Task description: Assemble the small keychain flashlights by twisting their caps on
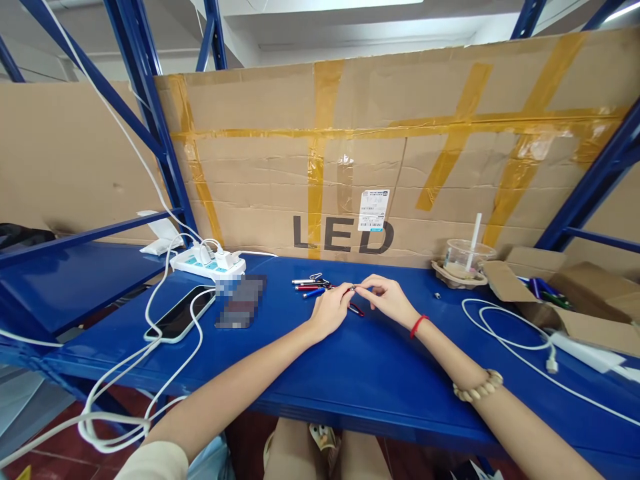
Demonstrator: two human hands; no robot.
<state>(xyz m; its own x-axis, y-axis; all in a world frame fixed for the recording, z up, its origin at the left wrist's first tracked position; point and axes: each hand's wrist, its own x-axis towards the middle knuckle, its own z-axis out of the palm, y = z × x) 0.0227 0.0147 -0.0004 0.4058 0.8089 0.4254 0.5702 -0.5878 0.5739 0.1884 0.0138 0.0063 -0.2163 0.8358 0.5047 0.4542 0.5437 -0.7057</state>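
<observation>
Both my hands meet at the middle of the blue shelf top [350, 373]. My left hand [331, 309] and my right hand [386, 299] pinch a small red pen-like item [350, 291] between their fingertips; a red clip part [356, 310] lies under them. Just left of my hands lies a small pile of little red, blue and silver pens with clips [311, 285]. A tiny silver cap [437, 295] sits alone to the right. My right wrist wears a red string and a bead bracelet.
A phone [181, 313] on a white cable lies at left beside a white power strip [207, 262]. A plastic cup with a straw [467, 260] and an open cardboard box [550, 300] stand at right. White cable [505, 333] loops nearby. A taped cardboard sheet marked LED [400, 167] closes the back.
</observation>
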